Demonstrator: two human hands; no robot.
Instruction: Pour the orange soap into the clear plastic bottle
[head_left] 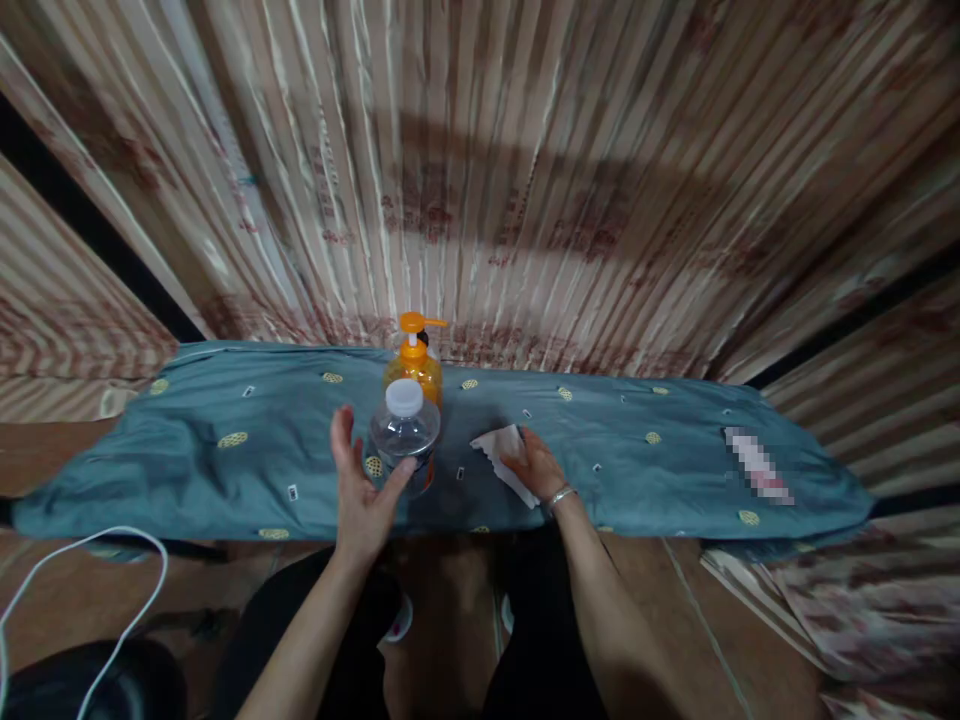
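The left hand (pixel 360 490) is spreading open beside the clear, seemingly empty bottle (pixel 405 435); the right hand (pixel 534 465) is pressing flat on a white cloth (pixel 499 447), behind them the orange liquid pump bottle (pixel 415 365).

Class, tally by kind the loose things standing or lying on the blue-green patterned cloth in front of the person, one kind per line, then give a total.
Orange pump-top dispenser bottle: 1
Clear plastic bottle with white cap, by the left hand: 1
White crumpled cloth or tissue, under the right hand: 1
Total: 3
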